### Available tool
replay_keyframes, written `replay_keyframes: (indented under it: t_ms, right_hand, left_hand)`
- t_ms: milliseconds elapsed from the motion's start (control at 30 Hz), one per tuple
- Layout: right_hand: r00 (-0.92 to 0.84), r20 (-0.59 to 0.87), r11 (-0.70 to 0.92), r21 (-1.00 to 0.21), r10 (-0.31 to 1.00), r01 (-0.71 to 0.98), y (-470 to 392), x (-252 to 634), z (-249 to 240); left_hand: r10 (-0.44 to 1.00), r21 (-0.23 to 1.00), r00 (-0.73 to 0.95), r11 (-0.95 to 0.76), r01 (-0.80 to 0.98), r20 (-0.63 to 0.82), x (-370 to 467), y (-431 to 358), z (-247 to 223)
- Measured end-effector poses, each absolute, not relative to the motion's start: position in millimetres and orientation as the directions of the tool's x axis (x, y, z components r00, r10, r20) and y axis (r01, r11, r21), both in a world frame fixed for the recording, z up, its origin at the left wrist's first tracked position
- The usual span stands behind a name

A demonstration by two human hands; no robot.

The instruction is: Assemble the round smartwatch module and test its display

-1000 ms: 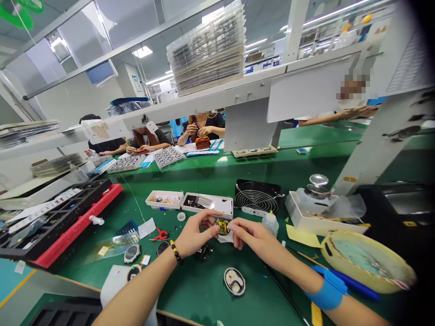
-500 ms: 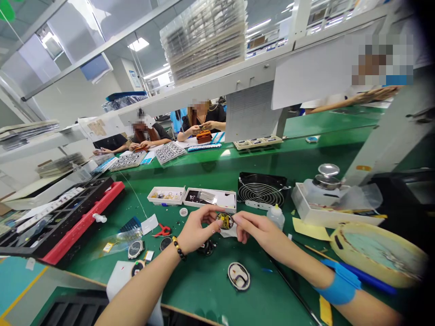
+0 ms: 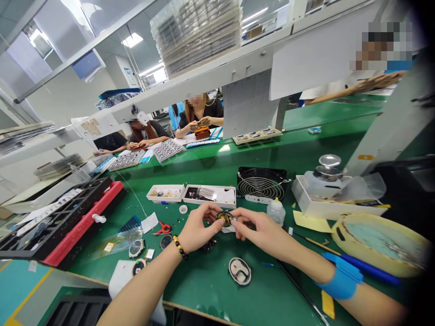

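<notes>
My left hand (image 3: 197,228) and my right hand (image 3: 260,231) meet over the green bench, both pinching a small round watch module (image 3: 224,218) with a yellow circuit board inside. The left wrist wears a dark bead bracelet, the right a blue strap. Under the hands lies a black round part (image 3: 208,246). An oval white-rimmed part (image 3: 239,270) rests on the mat nearer me. Two round watch faces (image 3: 136,247) lie to the left.
Two white parts trays (image 3: 209,195), a black fan (image 3: 261,183), a small squeeze bottle (image 3: 276,211), red snips (image 3: 162,228) and a black-and-red tray (image 3: 68,217) surround the hands. A yellow dish (image 3: 380,244) sits at right. Other people work across the bench.
The view shifted slightly, and both hands kept holding the round module, turning it a little between the fingertips.
</notes>
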State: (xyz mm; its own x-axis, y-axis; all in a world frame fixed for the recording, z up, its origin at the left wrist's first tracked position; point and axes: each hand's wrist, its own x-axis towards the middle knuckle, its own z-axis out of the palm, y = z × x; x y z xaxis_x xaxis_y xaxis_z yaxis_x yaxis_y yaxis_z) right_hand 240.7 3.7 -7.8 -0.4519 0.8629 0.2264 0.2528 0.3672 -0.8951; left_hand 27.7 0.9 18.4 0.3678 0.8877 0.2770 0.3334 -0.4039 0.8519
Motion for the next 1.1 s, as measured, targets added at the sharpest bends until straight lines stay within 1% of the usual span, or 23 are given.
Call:
replay_keyframes:
  t_ms: [167,433,833,967,1100]
  right_hand:
    - [-0.441,0.238,0.387,-0.877,0.865,0.286,4.0,241.1,-8.9]
    - [-0.449,0.272,0.439,-0.838,0.851,0.324,3.4,240.3,-9.1]
    - [-0.473,0.304,0.509,-0.764,0.827,0.397,0.7,238.8,-11.0]
    - [-0.479,0.327,0.54,-0.729,0.815,0.421,0.9,236.7,-12.8]
    - [-0.477,0.333,0.546,-0.719,0.813,0.43,2.1,235.9,-15.4]
  left_hand:
    - [0.886,0.838,0.371,-0.412,0.358,0.278,30.6,-0.6,20.8]
    - [0.896,0.861,0.376,-0.373,0.345,0.238,30.2,1.2,17.5]
    - [0.9,0.811,0.381,-0.379,0.446,0.211,33.4,1.3,16.5]
    - [0.897,0.787,0.382,-0.395,0.474,0.221,33.8,-0.3,16.5]
    - [0.893,0.773,0.383,-0.411,0.484,0.235,33.9,-3.0,18.1]
